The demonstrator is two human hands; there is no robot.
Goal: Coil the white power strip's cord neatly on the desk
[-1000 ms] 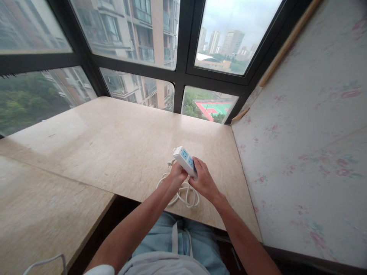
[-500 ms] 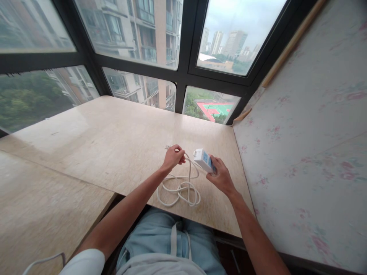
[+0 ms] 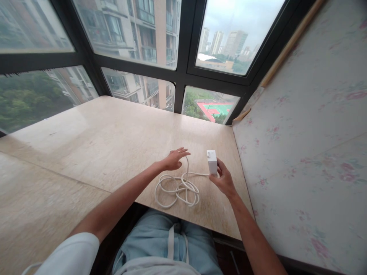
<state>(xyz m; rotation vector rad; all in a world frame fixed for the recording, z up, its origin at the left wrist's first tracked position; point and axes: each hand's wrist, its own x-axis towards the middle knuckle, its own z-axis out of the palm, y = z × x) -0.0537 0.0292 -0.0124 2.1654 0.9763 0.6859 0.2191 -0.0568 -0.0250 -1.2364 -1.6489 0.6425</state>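
My right hand (image 3: pixel 223 177) grips a small white power strip (image 3: pixel 211 162), holding it upright with a narrow white face towards me. A white cord (image 3: pixel 191 186) runs from its lower part and lies in loose loops on the marble-patterned sill. Left of it, my left hand (image 3: pixel 173 158) has its fingers stretched out above the far end of the cord, with nothing held in them. Metal prongs of a plug (image 3: pixel 170 150) show just behind this hand; the rest of the plug is hidden.
The beige sill (image 3: pixel 123 137) meets dark-framed windows (image 3: pixel 180 91) at the back. A floral-papered wall (image 3: pixel 301 152) bounds it on the right. My legs (image 3: pixel 160 233) are at the front edge, and a piece of white cable (image 3: pixel 31 267) shows at the lower left.
My left hand has let go of the cord and spread its fingers. My right hand has turned the power strip upright, so its blue-marked face no longer shows.
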